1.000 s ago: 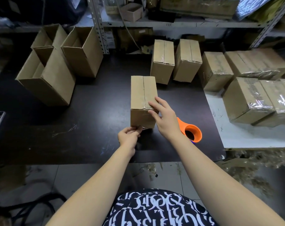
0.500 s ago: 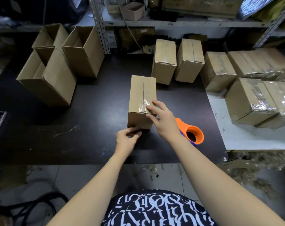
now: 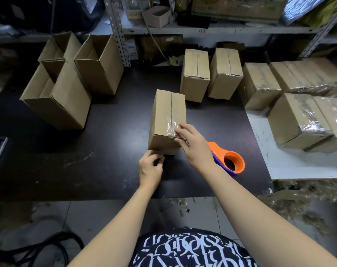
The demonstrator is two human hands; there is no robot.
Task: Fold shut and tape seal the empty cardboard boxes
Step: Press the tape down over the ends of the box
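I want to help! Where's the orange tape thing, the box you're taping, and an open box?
orange tape dispenser (image 3: 220, 151): head view, on its orange body.
box being taped (image 3: 163, 108): head view, on its top face.
open box (image 3: 111, 68): head view, on its right side wall.

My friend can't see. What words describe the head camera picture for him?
A person's right hand presses clear tape onto a closed cardboard box on a dark table; the left hand grips its near bottom edge. An orange tape dispenser lies nearby, open boxes left, sealed boxes right.
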